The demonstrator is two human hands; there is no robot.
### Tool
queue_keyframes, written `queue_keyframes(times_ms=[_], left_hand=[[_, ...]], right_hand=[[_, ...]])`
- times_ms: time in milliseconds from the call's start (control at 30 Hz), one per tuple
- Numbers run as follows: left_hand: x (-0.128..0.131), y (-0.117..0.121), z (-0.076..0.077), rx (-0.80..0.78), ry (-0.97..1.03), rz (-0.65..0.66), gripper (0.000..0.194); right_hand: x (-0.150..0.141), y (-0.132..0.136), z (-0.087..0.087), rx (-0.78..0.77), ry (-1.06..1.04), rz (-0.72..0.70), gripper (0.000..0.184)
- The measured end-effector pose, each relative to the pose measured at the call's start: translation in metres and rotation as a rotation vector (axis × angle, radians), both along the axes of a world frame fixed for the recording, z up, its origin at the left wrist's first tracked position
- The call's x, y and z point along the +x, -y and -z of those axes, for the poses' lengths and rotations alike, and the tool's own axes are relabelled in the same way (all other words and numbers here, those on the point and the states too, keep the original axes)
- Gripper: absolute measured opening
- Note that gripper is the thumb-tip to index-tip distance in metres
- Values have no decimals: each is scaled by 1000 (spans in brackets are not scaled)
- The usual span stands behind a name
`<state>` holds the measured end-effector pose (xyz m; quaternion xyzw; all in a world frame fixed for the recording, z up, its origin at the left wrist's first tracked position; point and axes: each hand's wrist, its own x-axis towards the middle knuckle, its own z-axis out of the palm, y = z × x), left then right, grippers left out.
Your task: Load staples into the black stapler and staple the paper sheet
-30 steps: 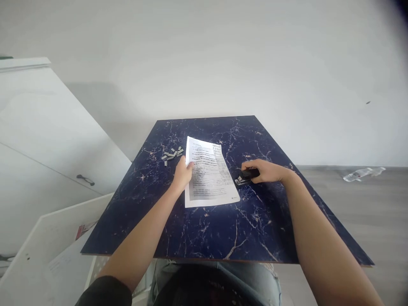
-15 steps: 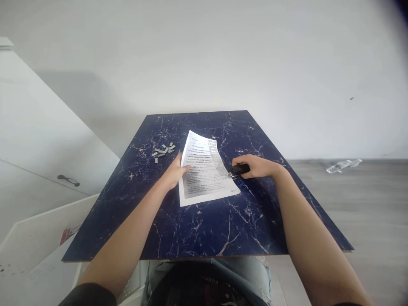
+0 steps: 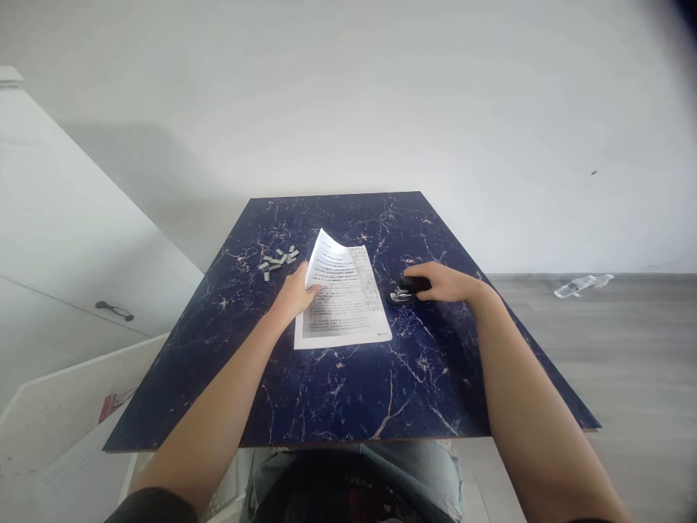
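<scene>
A printed stack of paper (image 3: 343,298) lies near the middle of the dark blue marbled table (image 3: 348,403), its far left corner curling upward. My left hand (image 3: 298,289) is closed on the left edge of the paper, thumb on top; the fingers beneath are hidden. To the right, my right hand (image 3: 443,282) is wrapped around a black stapler (image 3: 404,296) standing on the table. The stapler's jaw points left and is apart from the paper, with a narrow strip of table between them. Several small strips of staples (image 3: 280,260) lie loose beyond my left hand.
A white cabinet (image 3: 65,240) with a dark handle stands at the left. Below the table's left side is a white bin (image 3: 33,396) with papers in it. A clear plastic bottle (image 3: 582,285) lies on the floor at the right, by the wall.
The paper has moved left with my left hand, out from the stapler's jaw, and lies flatter on the table. The stapler's top has lifted, and my right hand has barely moved.
</scene>
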<state>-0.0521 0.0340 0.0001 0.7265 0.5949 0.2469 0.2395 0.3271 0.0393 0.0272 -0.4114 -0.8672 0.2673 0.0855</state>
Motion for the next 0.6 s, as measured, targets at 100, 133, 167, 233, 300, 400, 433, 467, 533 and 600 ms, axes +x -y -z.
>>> queue_keyframes(times_ms=[100, 133, 167, 233, 300, 400, 433, 467, 533, 600], left_hand=[[-2, 5, -2, -63, -8, 48, 46], [-2, 6, -2, -82, -1, 66, 48], [-3, 8, -1, -98, 6, 84, 49], [-3, 11, 0, -125, 25, 116, 52], [-3, 13, 1, -143, 42, 142, 56], [-2, 14, 2, -168, 46, 171, 65], [-2, 14, 2, -176, 47, 178, 66], [-2, 15, 2, -181, 48, 184, 68], [-3, 15, 1, -182, 31, 176, 70], [-4, 17, 0, -172, -23, 135, 71]], right_hand=[[11, -8, 10, 149, 31, 179, 16], [15, -11, 14, 207, 49, 244, 18], [17, -14, 18, 264, 70, 303, 21], [22, -22, 25, 362, 115, 399, 32], [25, -28, 31, 416, 149, 469, 43], [25, -35, 37, 459, 165, 525, 49], [24, -36, 39, 479, 154, 536, 50], [23, -36, 40, 497, 141, 542, 51], [19, -37, 42, 524, 113, 543, 53], [17, -37, 44, 529, 97, 537, 54]])
